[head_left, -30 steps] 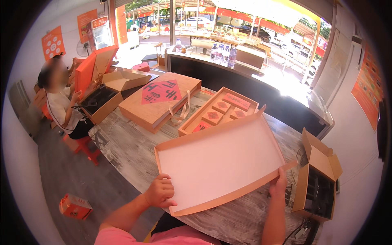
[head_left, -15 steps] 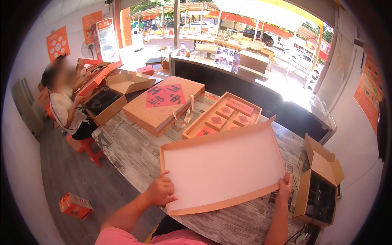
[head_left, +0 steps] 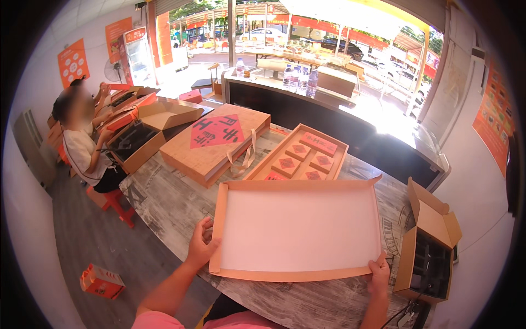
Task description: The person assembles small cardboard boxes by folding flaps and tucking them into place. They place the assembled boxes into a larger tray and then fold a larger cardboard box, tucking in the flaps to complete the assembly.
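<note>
Both of my hands hold a wide, shallow cardboard box lid (head_left: 298,225), tan outside and white inside, its hollow side facing up toward me. My left hand (head_left: 203,244) grips its left wall, thumb inside and fingers around the outside. At the lower right corner my right hand (head_left: 379,271) pinches the wall. Just beyond the lid's far edge lies a tan tray box (head_left: 262,167) of small boxes with red diamond labels (head_left: 286,164), its near end hidden. To the left rests a large tan gift box (head_left: 183,156) with a red diamond label and ribbon handles (head_left: 246,156).
A cardboard box with black inserts (head_left: 430,263) stands open at the table's right end, cables near it. Another open box (head_left: 131,148) is at far left, near a seated person (head_left: 79,140). Beyond the table stands a counter with water bottles (head_left: 298,79). A red bag (head_left: 103,281) is on the floor.
The lid has levelled out and shifted slightly left. My left hand has moved up its left wall, from fingers spread at the edge to a grip around it.
</note>
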`<state>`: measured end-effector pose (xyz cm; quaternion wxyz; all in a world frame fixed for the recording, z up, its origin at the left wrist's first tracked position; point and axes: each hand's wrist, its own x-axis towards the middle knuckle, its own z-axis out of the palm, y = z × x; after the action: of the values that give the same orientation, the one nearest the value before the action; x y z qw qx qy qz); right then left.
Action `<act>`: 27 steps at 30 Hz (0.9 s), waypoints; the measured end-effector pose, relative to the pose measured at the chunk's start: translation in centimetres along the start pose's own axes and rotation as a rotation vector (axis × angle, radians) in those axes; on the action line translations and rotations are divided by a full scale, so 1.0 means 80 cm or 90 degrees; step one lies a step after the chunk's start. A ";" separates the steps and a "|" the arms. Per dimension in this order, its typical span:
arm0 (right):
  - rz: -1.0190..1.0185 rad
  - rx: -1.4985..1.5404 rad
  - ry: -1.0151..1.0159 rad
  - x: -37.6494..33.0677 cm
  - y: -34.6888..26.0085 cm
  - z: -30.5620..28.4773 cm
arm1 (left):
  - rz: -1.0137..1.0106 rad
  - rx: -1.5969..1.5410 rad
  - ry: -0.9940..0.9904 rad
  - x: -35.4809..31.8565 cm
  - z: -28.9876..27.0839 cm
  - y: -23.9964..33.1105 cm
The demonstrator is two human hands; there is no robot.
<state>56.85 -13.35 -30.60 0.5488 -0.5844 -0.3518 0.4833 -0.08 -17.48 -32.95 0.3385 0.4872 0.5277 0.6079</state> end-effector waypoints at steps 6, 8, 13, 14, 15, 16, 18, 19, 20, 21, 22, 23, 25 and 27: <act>-0.048 0.054 0.023 -0.042 -0.012 0.027 | -0.098 0.081 -0.091 0.021 -0.017 -0.003; -0.092 0.032 0.006 -0.051 -0.006 0.016 | -0.065 0.212 -0.086 0.032 -0.013 0.006; -0.172 -0.156 -0.103 -0.074 0.008 -0.014 | 0.034 0.418 -0.006 0.045 -0.019 0.022; -0.117 -0.113 -0.129 -0.086 -0.004 -0.006 | 0.060 0.419 -0.014 0.051 -0.020 0.023; -0.063 -0.064 -0.154 -0.099 -0.018 0.007 | 0.088 0.423 -0.023 0.058 -0.019 0.032; -0.012 -0.014 -0.183 -0.107 -0.026 0.011 | 0.116 0.428 -0.027 0.064 -0.018 0.041; 0.017 0.061 -0.260 -0.112 -0.016 -0.003 | 0.090 0.495 -0.039 0.078 -0.012 0.048; 0.036 0.083 -0.283 -0.121 -0.019 -0.006 | 0.088 0.521 -0.057 0.091 -0.010 0.053; 0.054 0.104 -0.307 -0.127 -0.020 -0.009 | 0.086 0.546 -0.073 0.103 -0.006 0.059; 0.077 0.143 -0.321 -0.129 -0.017 -0.010 | 0.119 0.539 -0.071 0.114 -0.001 0.062; 0.100 0.180 -0.336 -0.133 -0.011 -0.013 | 0.152 0.533 -0.068 0.125 0.006 0.064; 0.118 0.218 -0.354 -0.138 -0.006 -0.014 | 0.188 0.526 -0.061 0.137 0.013 0.068; 0.109 0.320 -0.446 -0.145 -0.007 -0.006 | 0.217 0.565 -0.060 0.162 0.010 0.069; 0.136 0.407 -0.498 -0.153 0.005 -0.003 | 0.207 0.620 -0.079 0.196 0.019 0.066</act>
<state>53.54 -24.98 -28.84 0.4751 -0.1958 -0.3034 0.8024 -2.74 -3.62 -24.21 0.0039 0.6993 0.6458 0.3065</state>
